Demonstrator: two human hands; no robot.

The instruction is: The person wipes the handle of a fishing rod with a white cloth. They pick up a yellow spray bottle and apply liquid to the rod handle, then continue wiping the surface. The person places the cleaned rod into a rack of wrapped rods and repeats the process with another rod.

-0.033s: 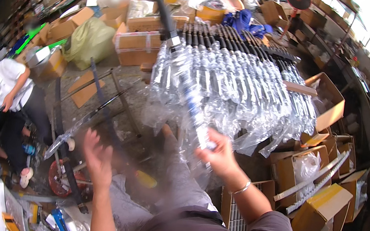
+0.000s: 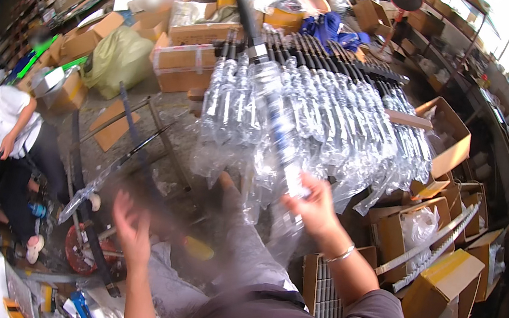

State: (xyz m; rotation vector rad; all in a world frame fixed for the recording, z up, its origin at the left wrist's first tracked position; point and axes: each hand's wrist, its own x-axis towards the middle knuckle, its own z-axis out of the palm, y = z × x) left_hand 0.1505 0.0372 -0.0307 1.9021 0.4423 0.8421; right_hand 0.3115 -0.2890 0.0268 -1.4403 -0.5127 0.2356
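My right hand [image 2: 311,208] grips the lower end of a long dark rod in a clear plastic sleeve [image 2: 275,106], which slants up and away to the left. Behind it, a row of several similar plastic-wrapped rods [image 2: 354,108] lies side by side on a rack, their loose sleeve ends hanging toward me. My left hand [image 2: 130,232] is blurred and raised at the lower left with its fingers apart, holding nothing. Thin clear film [image 2: 219,219] hangs between the two hands.
Open cardboard boxes [image 2: 439,285] crowd the right side, and more boxes [image 2: 183,63] and a green sack [image 2: 118,56] sit at the back left. A person in a white shirt [image 2: 2,128] crouches at the far left. Dark metal bars [image 2: 138,142] lie on the floor.
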